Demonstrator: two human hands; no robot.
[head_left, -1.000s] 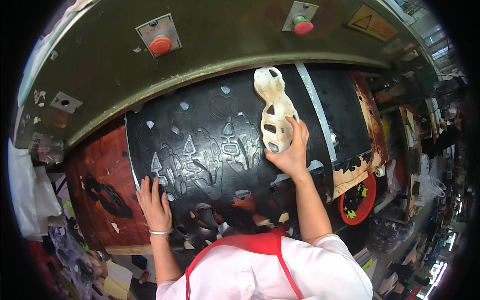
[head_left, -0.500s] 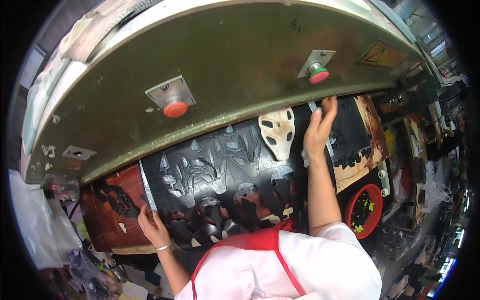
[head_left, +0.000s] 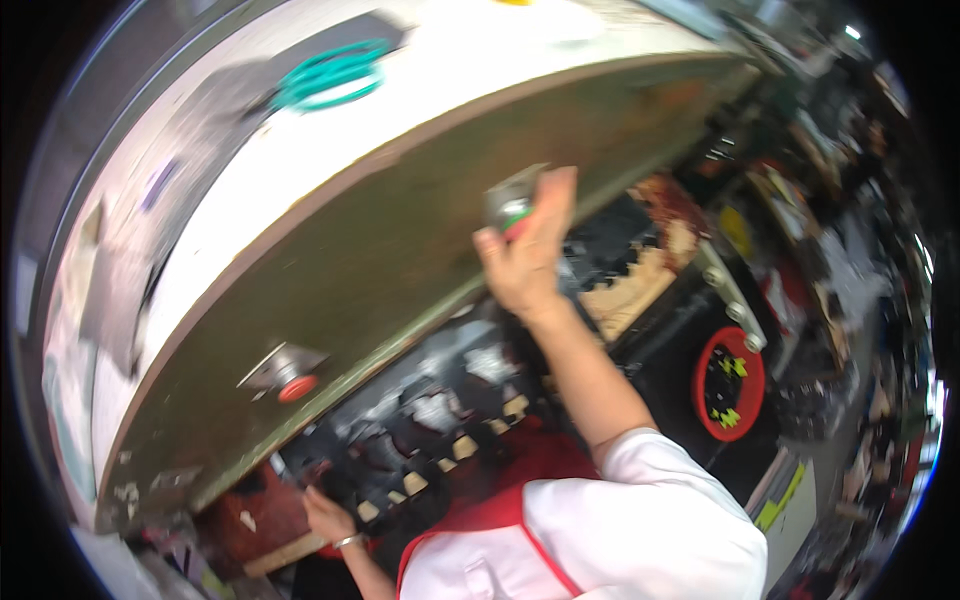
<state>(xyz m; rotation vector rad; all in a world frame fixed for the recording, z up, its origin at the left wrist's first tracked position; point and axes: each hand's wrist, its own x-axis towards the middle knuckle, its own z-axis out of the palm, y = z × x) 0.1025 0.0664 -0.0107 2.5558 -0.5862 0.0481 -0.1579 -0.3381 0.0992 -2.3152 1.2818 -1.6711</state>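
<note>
Near green panel edge (head_left: 400, 351), hands (head_left: 528, 270) well apart, right by button (head_left: 517, 229)

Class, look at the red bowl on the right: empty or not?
Not empty: the red bowl holds yellow-green scraps and dark scraps. How deep they lie, I cannot tell.

White shirt (head_left: 650, 510), red apron (head_left: 485, 512), seemingly silvery bracelet (head_left: 348, 541)

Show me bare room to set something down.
The blurred white machine top looks free between the teal loops and green front panel. Crowded: the cut-out black sheet beside the left hand, and the red bowl of dark and yellow-green scraps.
</note>
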